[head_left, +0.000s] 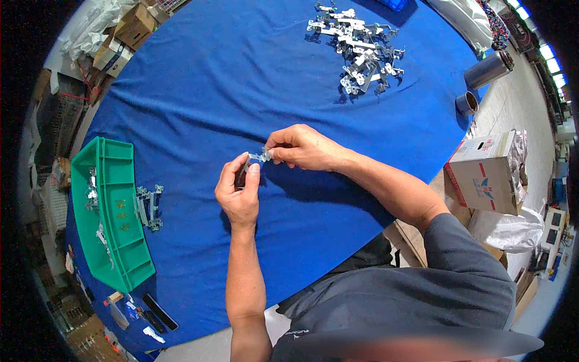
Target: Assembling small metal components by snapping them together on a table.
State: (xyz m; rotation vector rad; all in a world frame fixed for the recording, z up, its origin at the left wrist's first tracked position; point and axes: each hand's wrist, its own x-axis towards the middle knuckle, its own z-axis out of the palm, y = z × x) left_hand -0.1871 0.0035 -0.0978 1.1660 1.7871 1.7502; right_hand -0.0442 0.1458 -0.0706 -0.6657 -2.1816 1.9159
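Note:
Over the middle of the blue cloth, my two hands meet at one small metal bracket (257,157). My left hand (237,188) pinches its left end between thumb and fingers. The fingers of my right hand (306,148) close on its right end, where a small metal piece shows at the fingertips. Whether that piece is separate from the bracket I cannot tell. Several similar metal brackets (149,207) lie beside the green tray (125,232) at the left. A large heap of metal brackets (362,53) is spread out at the far right of the cloth.
The divided tray holds metal parts and small brass-coloured pieces (122,214). Dark hand tools (155,315) lie at the near left. A steel flask (487,69) and a metal cup (466,103) stand at the right edge. A cardboard box (486,172) sits beyond the table.

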